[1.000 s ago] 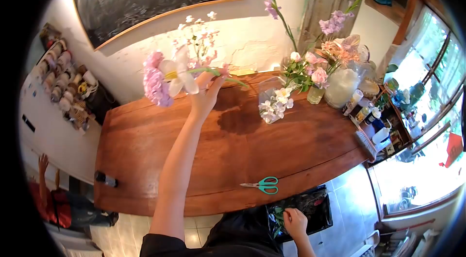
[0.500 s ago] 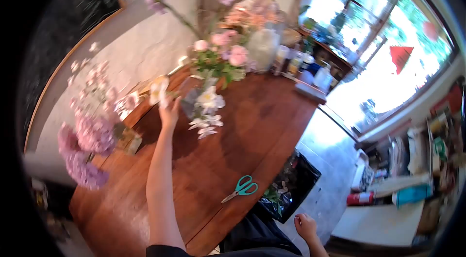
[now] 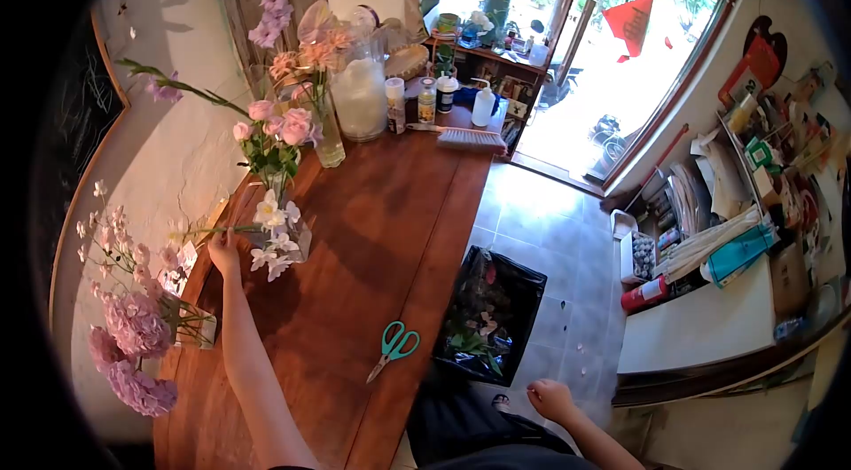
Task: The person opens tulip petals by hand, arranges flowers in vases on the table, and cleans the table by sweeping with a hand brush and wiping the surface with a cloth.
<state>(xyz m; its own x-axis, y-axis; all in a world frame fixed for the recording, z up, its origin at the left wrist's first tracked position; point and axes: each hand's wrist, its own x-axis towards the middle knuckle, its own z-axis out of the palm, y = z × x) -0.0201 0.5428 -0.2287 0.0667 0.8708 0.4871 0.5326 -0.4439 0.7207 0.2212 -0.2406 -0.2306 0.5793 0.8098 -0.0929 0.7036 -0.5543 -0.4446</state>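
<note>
My left hand (image 3: pixel 224 253) is closed on a thin green stem (image 3: pixel 208 230) over the table's far left edge. Right beside it, white flowers (image 3: pixel 277 235) spread over a clear glass vase (image 3: pixel 301 242); whether the held stem carries one of these blooms I cannot tell. My right hand (image 3: pixel 550 399) hangs low, past the table's near edge, its fingers curled with nothing visible in them. Left of my left hand, large pink-purple blooms (image 3: pixel 137 325) lean from a small clear container (image 3: pixel 197 328). Teal-handled scissors (image 3: pixel 394 344) lie on the wooden table (image 3: pixel 337 293).
A black-lined bin (image 3: pixel 492 315) with cut leaves stands on the floor beside the table. Pink roses (image 3: pixel 288 127), a large glass jar (image 3: pixel 359 102), bottles (image 3: pixel 427 101) and a brush (image 3: pixel 471 140) line the far end. A tall purple flower stem (image 3: pixel 208 97) juts leftward.
The view has swung right. My left hand has moved the stem from the pink-purple blooms towards the white flowers. My right hand has left the leaves over the bin.
</note>
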